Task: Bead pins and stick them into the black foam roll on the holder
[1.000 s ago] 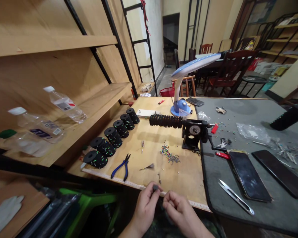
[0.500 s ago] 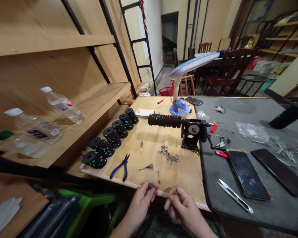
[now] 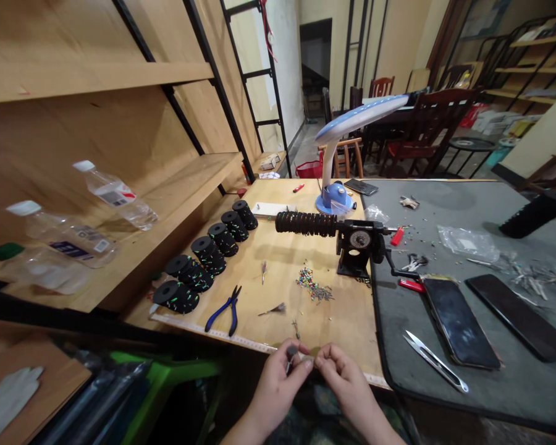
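Note:
Both hands are together at the table's front edge, fingertips almost meeting. My left hand (image 3: pixel 280 383) is closed around a small dark grey piece with a round end (image 3: pixel 291 351); its exact kind is unclear. My right hand (image 3: pixel 345 378) is pinched close by, and whatever lies between its fingertips is too small to make out. Just beyond them is a tiny metal piece (image 3: pixel 296 329). Farther in are a bundle of fine wire-like strands (image 3: pixel 273 309) and a heap of coloured beads with small metal bits (image 3: pixel 312 284). Blue-handled pliers (image 3: pixel 223 312) lie open to the left.
Black spools with green flecks (image 3: pixel 207 254) line the left side. A hand-cranked winder (image 3: pixel 359 241) carries a dark coil, with a blue desk lamp (image 3: pixel 336 198) behind. On the grey mat (image 3: pixel 426 216) are metal snips (image 3: pixel 435 361) and two phones (image 3: pixel 461 321). Bottles (image 3: pixel 120 194) lie on the shelf.
My hands have come closer together: the left moved right and the right shifted slightly, so their fingertips now almost meet. The small grey piece moved along with my left hand.

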Demonstrator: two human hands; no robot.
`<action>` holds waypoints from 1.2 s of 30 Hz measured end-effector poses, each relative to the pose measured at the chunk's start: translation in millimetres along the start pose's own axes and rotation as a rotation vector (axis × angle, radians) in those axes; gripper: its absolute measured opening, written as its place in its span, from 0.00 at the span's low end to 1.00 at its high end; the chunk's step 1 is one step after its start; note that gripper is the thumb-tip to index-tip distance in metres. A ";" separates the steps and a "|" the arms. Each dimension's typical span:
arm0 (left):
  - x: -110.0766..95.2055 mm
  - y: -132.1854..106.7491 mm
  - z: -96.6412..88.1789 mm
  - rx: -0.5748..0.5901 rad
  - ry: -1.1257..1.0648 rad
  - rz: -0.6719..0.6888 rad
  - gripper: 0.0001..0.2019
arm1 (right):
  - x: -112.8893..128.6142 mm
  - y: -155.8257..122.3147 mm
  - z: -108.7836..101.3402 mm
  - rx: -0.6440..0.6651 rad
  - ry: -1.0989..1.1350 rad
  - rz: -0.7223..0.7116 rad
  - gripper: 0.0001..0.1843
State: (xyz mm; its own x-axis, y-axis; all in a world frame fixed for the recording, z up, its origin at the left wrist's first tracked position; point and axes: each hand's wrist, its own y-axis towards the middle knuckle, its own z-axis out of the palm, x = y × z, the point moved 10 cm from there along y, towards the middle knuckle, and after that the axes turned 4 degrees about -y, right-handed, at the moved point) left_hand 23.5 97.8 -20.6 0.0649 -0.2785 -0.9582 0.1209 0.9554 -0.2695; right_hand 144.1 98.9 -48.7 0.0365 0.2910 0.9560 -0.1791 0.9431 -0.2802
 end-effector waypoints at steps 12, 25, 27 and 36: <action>-15.6 7.6 -5.4 -0.055 0.128 0.093 0.11 | 14.2 -4.7 -9.9 0.015 -0.188 -0.097 0.16; -28.4 -26.1 -17.6 -0.168 0.268 0.244 0.08 | 23.6 -18.8 37.8 0.197 0.051 -0.022 0.17; -24.7 -24.2 -18.2 -0.160 0.224 0.200 0.10 | 19.7 -16.7 33.4 0.155 -0.079 -0.075 0.14; 20.3 -15.2 -10.1 -0.056 -0.142 -0.087 0.12 | 2.6 -6.9 8.7 -0.027 -0.156 -0.077 0.17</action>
State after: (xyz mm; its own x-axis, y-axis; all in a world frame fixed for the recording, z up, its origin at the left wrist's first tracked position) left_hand 13.0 78.6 -36.9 0.1961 -0.3681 -0.9089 0.0768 0.9298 -0.3600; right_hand 136.8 91.7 -43.5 -0.1045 0.1909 0.9760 -0.1547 0.9663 -0.2055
